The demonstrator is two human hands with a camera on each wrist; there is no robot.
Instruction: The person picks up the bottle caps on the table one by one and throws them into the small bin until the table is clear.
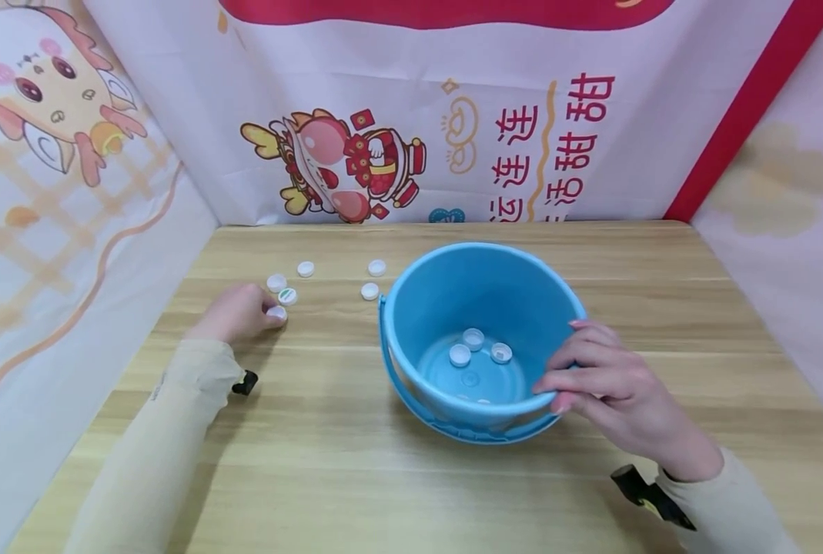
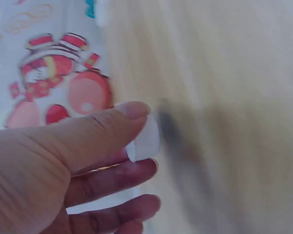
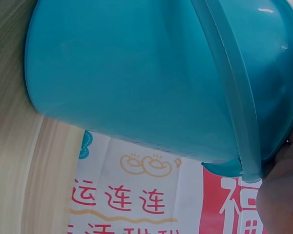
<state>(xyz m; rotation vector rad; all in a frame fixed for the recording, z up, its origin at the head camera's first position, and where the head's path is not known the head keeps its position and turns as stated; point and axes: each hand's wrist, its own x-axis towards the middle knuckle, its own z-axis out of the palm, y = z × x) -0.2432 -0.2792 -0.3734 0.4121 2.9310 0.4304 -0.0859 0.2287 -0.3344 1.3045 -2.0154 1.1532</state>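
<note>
Printed cloth [image 1: 383, 65] hung at twelve o'clock and down both sides, enclosing a wood-grain table [image 1: 328, 477]. Toward three o'clock from the table's middle stood a blue bucket [image 1: 476, 296], upright, its handle [image 1: 480, 436] lowered round the near side at six o'clock. It looked like thin, smooth plastic, light and a little springy, so its rolled rim seemed the surest hold.

At the bucket's four o'clock, the right hand [image 1: 612, 385] gripped that rim, fingers curled over it. Out at nine o'clock, the left hand [image 1: 234, 314] pinched a white cap [image 2: 146, 139] between thumb and fingers.

Three caps [image 1: 460, 355] showed clearly on the bucket's floor, with slivers of white by its near wall. On the table, two caps [image 1: 376, 268] lay just off the bucket's ten o'clock; three more [image 1: 276, 283], one marked green, lay farther out, between nine and ten. All seemed rigid, nearly weightless and hard to break, though smooth enough to skid; opposite edges of the side wall looked best for a fingertip hold.
</note>
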